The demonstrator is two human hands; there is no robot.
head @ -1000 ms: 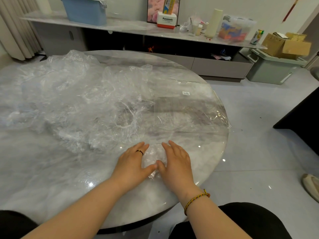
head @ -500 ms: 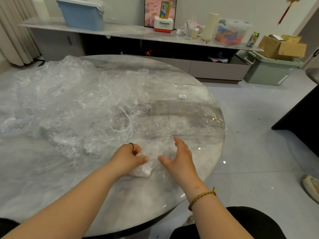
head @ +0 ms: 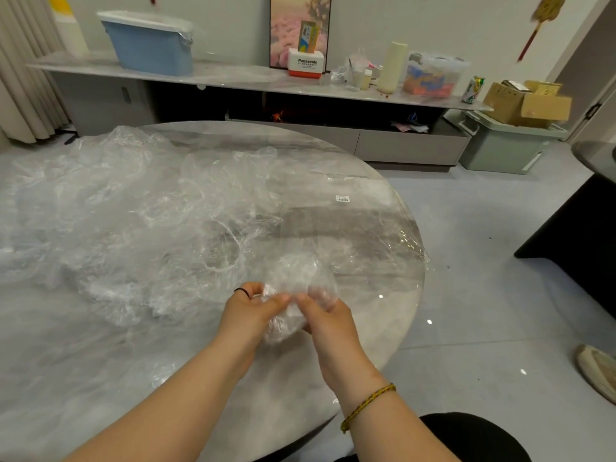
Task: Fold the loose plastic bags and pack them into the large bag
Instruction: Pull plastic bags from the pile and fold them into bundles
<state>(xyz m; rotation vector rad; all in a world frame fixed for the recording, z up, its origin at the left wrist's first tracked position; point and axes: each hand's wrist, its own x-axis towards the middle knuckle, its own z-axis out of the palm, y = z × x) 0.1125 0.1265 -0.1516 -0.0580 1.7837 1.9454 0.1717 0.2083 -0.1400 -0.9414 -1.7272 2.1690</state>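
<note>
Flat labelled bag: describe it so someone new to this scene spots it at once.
Start at the round marble table. On its right half lies a flat clear bag reaching the table's edge. Unlike the crumpled pile of bags to its left, it is smooth and carries a small white label.

Glossy marble-look table (head: 366, 331), crinkly clear plastic bags (head: 133, 221), perhaps smooth film on large bag (head: 350, 235).

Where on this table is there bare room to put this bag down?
Bare table lies between the pile of loose bags and the near rim, left of your left hand. A smaller strip runs from your right hand to the rim. Farther back is crowded: the pile and the large bag.
</note>
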